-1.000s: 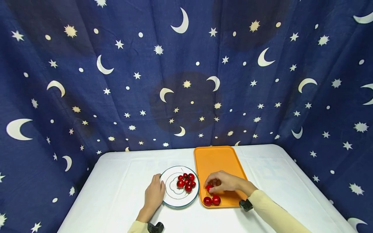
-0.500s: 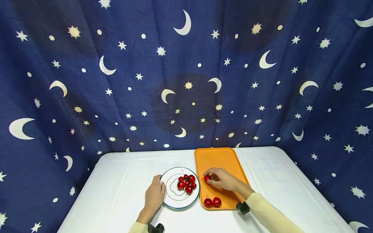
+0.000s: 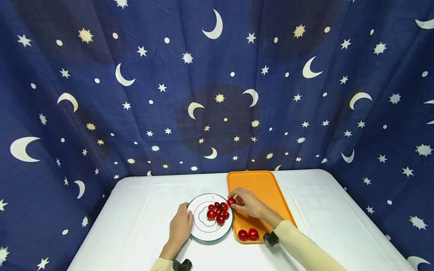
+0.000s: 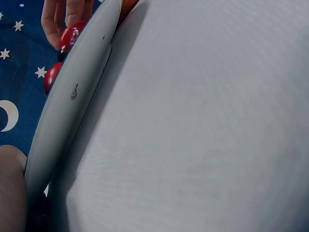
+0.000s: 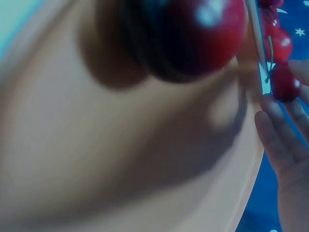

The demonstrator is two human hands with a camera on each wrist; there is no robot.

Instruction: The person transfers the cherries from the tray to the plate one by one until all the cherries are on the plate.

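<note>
My right hand (image 3: 249, 203) pinches a red cherry (image 3: 231, 201) between thumb and fingertips, over the left rim of the orange tray (image 3: 261, 182) and right beside the plate. The held cherry (image 5: 285, 83) has a green stem in the right wrist view. My left hand (image 3: 181, 226) holds the left rim of a white plate (image 3: 200, 232) with a blue-green edge. On the plate's right half lies a cluster of several cherries (image 3: 218, 212). Two more cherries (image 3: 248, 235) sit at the near end of the tray. The left wrist view shows the plate (image 4: 72, 96) from its underside.
A white cloth (image 3: 135, 218) covers the table beneath the plate and tray, which stand side by side. Behind the table hangs a dark blue curtain (image 3: 152, 75) with moons and stars. Each wrist wears a black band (image 3: 271, 238).
My right hand has lifted a cherry from the tray and carried it up and left toward the plate. The left hand and the plate stay where they were.
</note>
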